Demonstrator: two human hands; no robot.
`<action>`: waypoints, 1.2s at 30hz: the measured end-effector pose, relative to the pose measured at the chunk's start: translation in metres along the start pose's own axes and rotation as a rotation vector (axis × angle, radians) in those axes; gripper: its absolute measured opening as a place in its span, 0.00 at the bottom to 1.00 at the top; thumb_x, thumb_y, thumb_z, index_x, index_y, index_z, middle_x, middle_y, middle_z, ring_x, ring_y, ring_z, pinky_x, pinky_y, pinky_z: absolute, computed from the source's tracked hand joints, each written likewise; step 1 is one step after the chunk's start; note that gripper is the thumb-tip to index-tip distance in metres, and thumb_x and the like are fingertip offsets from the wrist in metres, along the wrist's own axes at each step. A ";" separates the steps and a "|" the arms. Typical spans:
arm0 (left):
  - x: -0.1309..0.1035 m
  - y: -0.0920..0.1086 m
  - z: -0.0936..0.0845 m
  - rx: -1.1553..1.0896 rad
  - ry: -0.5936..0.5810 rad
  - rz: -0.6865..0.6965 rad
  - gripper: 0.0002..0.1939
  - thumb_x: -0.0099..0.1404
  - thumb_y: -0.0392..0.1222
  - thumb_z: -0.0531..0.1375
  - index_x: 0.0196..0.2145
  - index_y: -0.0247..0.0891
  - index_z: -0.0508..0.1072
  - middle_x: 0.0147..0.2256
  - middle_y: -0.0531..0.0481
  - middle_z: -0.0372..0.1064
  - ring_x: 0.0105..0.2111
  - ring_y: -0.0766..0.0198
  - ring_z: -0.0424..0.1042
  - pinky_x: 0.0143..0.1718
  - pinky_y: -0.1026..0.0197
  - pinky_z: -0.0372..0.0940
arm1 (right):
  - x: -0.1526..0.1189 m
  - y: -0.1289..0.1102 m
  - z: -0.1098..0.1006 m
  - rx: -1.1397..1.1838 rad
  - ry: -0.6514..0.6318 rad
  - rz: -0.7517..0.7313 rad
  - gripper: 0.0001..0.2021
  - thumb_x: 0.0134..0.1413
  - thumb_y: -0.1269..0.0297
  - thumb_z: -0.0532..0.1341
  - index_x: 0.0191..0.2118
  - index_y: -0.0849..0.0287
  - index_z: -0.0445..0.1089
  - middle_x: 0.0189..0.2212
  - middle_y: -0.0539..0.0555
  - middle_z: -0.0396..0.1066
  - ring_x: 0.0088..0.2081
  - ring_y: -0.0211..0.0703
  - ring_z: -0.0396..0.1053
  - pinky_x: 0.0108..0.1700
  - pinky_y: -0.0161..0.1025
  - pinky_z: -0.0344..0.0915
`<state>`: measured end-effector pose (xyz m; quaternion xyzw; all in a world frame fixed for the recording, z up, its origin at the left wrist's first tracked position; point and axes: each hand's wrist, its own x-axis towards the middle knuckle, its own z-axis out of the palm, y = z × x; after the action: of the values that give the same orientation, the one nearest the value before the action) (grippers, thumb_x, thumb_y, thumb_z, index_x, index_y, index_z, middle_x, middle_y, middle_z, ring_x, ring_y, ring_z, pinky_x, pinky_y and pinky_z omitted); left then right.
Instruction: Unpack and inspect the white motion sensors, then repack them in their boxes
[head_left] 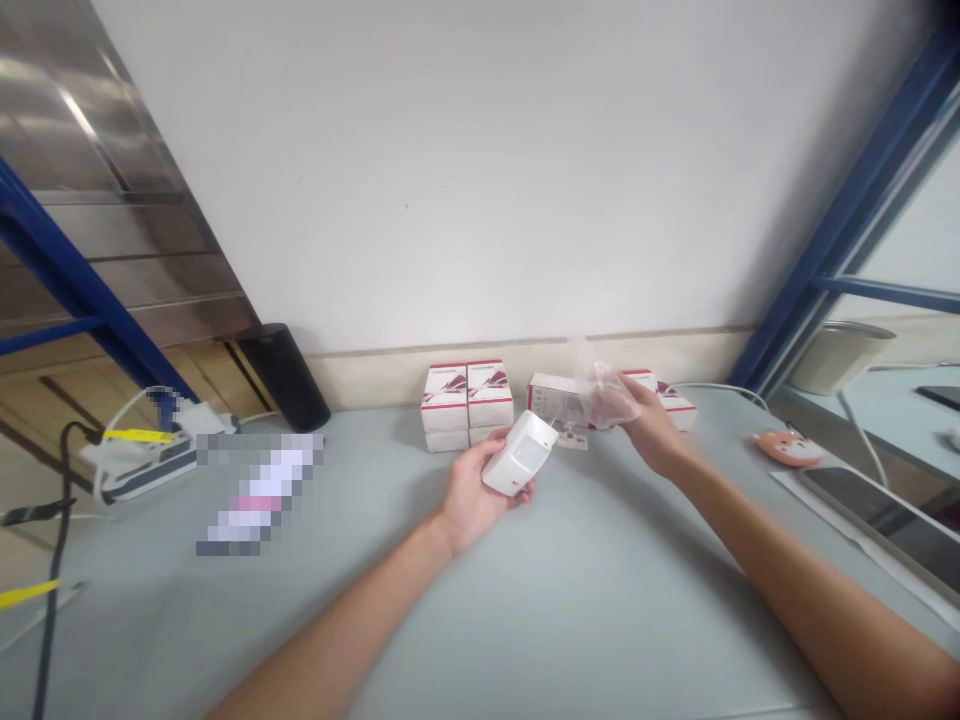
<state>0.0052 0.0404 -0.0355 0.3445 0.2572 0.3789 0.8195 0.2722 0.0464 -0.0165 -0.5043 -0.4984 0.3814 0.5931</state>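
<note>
We're gripping a white oblong plastic device (pixel 519 454), slanting away rightward across our curled left hand (pixel 471 494). Our right hand (pixel 651 420) is pinching clear plastic wrapping (pixel 604 396).

Head-worn view, forward, down over desk (pixel 555 600); near

Soft light makes the large white wall (pixel 480 180) bright; a glare streak shows on the shiny metal panel (pixel 79 112). Faint shadows fall on the smooth grey-green table (pixel 480 620). The clear plastic bag (pixel 606 395) is blurred, and coarse pixels hide a patch at left.
</note>
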 end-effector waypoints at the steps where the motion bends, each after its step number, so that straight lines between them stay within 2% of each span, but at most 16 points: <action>1: 0.000 0.000 0.000 -0.007 0.004 0.000 0.17 0.64 0.45 0.61 0.50 0.39 0.70 0.34 0.44 0.75 0.28 0.56 0.74 0.31 0.58 0.62 | 0.000 -0.001 -0.004 0.017 -0.043 0.011 0.18 0.53 0.48 0.71 0.43 0.54 0.79 0.35 0.52 0.74 0.36 0.43 0.66 0.36 0.39 0.62; 4: 0.000 0.001 0.001 -0.022 0.009 0.016 0.17 0.64 0.44 0.61 0.49 0.38 0.71 0.34 0.44 0.75 0.28 0.56 0.74 0.31 0.58 0.63 | 0.001 -0.004 -0.015 0.093 -0.216 0.094 0.18 0.51 0.53 0.73 0.47 0.53 0.79 0.40 0.53 0.76 0.37 0.43 0.66 0.36 0.39 0.62; 7: 0.000 0.002 0.002 -0.034 0.022 0.073 0.15 0.64 0.43 0.60 0.48 0.37 0.71 0.34 0.43 0.75 0.28 0.56 0.74 0.30 0.58 0.62 | 0.001 -0.005 -0.019 0.209 -0.284 0.199 0.20 0.49 0.58 0.73 0.49 0.51 0.78 0.31 0.48 0.71 0.27 0.37 0.57 0.28 0.37 0.56; 9: 0.001 0.003 0.002 -0.040 0.024 0.106 0.14 0.65 0.43 0.60 0.47 0.37 0.72 0.34 0.43 0.75 0.28 0.55 0.74 0.30 0.58 0.62 | 0.001 -0.005 -0.018 0.247 -0.278 0.248 0.18 0.51 0.59 0.72 0.49 0.51 0.78 0.26 0.46 0.66 0.24 0.35 0.52 0.26 0.36 0.54; 15: -0.001 0.002 0.005 -0.054 0.015 0.092 0.15 0.63 0.42 0.61 0.48 0.38 0.72 0.36 0.43 0.76 0.29 0.56 0.74 0.30 0.58 0.63 | 0.003 -0.002 -0.010 0.209 -0.225 0.162 0.22 0.55 0.58 0.70 0.56 0.47 0.74 0.31 0.48 0.68 0.30 0.40 0.62 0.30 0.36 0.66; 19: -0.002 0.001 0.007 -0.008 -0.010 0.083 0.16 0.64 0.43 0.60 0.49 0.37 0.71 0.36 0.43 0.75 0.29 0.56 0.74 0.31 0.58 0.62 | 0.006 0.003 -0.012 0.192 -0.251 0.168 0.25 0.51 0.64 0.70 0.57 0.48 0.74 0.33 0.48 0.70 0.31 0.40 0.63 0.30 0.35 0.66; 22: -0.003 0.000 0.007 0.001 -0.021 0.064 0.18 0.64 0.43 0.60 0.51 0.38 0.70 0.36 0.43 0.75 0.29 0.56 0.74 0.31 0.58 0.62 | 0.006 0.004 -0.012 0.250 -0.191 0.171 0.28 0.45 0.70 0.69 0.55 0.47 0.75 0.36 0.48 0.72 0.32 0.38 0.64 0.31 0.34 0.66; 25: -0.004 -0.001 0.007 0.014 -0.027 0.056 0.19 0.64 0.44 0.60 0.51 0.37 0.70 0.36 0.44 0.75 0.28 0.56 0.74 0.31 0.58 0.62 | 0.003 -0.003 -0.012 0.286 -0.152 0.197 0.32 0.42 0.75 0.67 0.56 0.46 0.75 0.32 0.46 0.69 0.30 0.36 0.63 0.29 0.32 0.63; 30: -0.003 0.000 0.006 0.002 -0.019 0.059 0.18 0.64 0.43 0.60 0.51 0.36 0.71 0.35 0.42 0.75 0.28 0.56 0.74 0.31 0.58 0.62 | -0.002 -0.013 -0.018 0.276 -0.251 0.298 0.25 0.46 0.66 0.67 0.54 0.51 0.77 0.26 0.46 0.66 0.23 0.35 0.55 0.25 0.36 0.56; 36: -0.003 0.004 0.007 -0.113 0.019 0.045 0.15 0.63 0.43 0.60 0.46 0.35 0.74 0.38 0.38 0.77 0.33 0.52 0.76 0.32 0.58 0.63 | -0.001 -0.011 -0.029 0.291 -0.272 0.302 0.19 0.47 0.61 0.65 0.48 0.52 0.76 0.20 0.43 0.50 0.20 0.36 0.43 0.24 0.37 0.46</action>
<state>0.0066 0.0374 -0.0277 0.2998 0.2356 0.4142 0.8265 0.2998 0.0369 -0.0056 -0.4264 -0.4324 0.5977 0.5235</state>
